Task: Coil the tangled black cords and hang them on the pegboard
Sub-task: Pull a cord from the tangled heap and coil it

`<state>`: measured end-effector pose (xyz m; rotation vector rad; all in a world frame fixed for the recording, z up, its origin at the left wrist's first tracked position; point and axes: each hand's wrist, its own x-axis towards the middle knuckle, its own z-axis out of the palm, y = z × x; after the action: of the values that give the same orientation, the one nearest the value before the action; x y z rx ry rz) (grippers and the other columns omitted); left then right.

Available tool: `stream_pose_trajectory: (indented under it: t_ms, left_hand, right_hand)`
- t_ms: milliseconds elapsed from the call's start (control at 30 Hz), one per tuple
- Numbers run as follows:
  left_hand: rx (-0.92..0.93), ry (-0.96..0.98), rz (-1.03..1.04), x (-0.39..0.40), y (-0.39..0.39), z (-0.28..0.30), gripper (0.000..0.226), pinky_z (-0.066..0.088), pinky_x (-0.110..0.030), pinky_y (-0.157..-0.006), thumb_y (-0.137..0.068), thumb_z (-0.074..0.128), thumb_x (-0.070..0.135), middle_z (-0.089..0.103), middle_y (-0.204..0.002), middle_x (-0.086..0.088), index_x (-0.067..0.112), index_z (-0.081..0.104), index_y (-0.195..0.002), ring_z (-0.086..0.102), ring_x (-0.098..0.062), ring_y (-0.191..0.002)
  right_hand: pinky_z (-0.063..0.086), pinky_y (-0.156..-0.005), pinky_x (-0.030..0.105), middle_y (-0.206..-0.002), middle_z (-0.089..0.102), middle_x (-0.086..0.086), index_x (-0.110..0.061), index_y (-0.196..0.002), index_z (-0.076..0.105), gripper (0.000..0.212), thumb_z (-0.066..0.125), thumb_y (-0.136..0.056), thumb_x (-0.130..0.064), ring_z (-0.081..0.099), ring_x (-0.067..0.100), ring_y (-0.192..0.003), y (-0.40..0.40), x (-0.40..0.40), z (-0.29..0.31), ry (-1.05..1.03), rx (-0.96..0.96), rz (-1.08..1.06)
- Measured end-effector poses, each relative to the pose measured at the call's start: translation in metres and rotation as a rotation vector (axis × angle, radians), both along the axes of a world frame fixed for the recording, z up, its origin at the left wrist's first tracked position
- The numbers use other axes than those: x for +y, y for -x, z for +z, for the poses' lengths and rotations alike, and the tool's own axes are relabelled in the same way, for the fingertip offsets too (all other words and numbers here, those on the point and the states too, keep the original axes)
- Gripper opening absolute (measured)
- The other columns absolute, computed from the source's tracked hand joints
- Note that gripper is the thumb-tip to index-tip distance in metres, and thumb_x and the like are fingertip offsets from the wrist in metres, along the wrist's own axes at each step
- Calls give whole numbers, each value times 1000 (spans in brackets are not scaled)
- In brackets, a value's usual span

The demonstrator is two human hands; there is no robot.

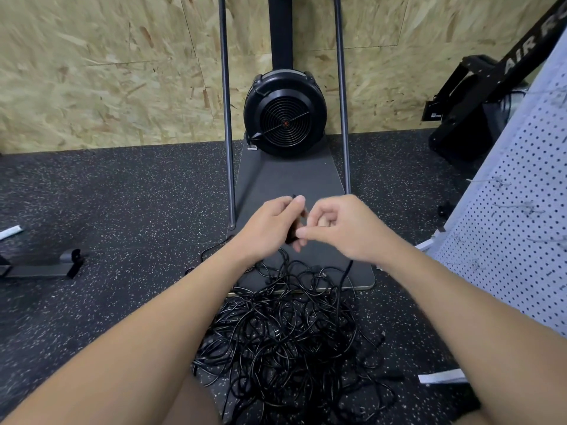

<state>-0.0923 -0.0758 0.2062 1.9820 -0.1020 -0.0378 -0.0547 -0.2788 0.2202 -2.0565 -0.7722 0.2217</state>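
Observation:
A big tangle of black cords lies on the speckled floor in front of me, partly over the near edge of a grey machine base. Above the pile, my left hand grips a small bunch of black cord, its end poking up past my fingertips. My right hand is curled close against it, thumb and fingers pinching the same cord. A strand runs down from my hands into the pile. The white pegboard leans at the right, with several metal hooks on it.
A black fan-wheel machine with two upright metal rods stands against the chipboard wall, its grey base plate reaching toward me. A black rower frame is at the far right. A grey bracket lies on the floor at left.

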Motion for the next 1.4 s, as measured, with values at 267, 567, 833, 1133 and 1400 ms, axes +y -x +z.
stream_pose_trajectory:
  t_ms: [267, 567, 833, 1133, 1400]
  left_hand:
    - [113, 276, -280, -3, 3, 1, 23, 36, -26, -61, -116, 56, 23, 41, -70, -6, 6, 62, -102, 32, -19, -60]
    - [65, 616, -43, -7, -2, 6, 25, 32, -29, -61, -117, 51, 29, 29, -65, 3, 8, 55, -104, 20, -17, -61]
    - [14, 807, 179, 9, -11, 0, 27, 30, -32, -66, -114, 60, 34, 32, -72, 4, 19, 56, -92, 23, -16, -64]
    - [20, 779, 297, 21, -16, -3, 18, 38, -31, -70, -115, 57, 27, 49, -77, 1, 11, 59, -107, 41, -15, -66]
    - [-6, 572, 196, 13, -6, 3, 23, 63, -36, -90, -117, 50, 20, 82, -113, -19, 0, 61, -120, 81, -31, -106]
  right_hand:
    - [63, -83, 39, -93, 78, 3, -17, -97, 74, 17, 88, -91, -11, 74, 24, -86, -21, -27, 4, -111, -43, -58]
    - [58, -100, 38, -96, 84, -5, -21, -106, 78, 19, 77, -100, -39, 78, 13, -98, -18, -15, -48, -15, 350, -271]
    - [64, -82, 32, -108, 82, 14, -1, -118, 73, 20, 78, -101, -11, 83, 21, -91, -8, 3, -63, -134, 701, -273]
    - [52, -68, 35, -69, 70, -5, -27, -89, 73, 23, 61, -108, -24, 65, 17, -66, -3, 13, -50, 128, -84, -330]
    - [52, -80, 39, -84, 68, -20, -37, -91, 66, 26, 52, -112, -41, 63, 4, -82, 15, 10, -7, 260, -270, 12]
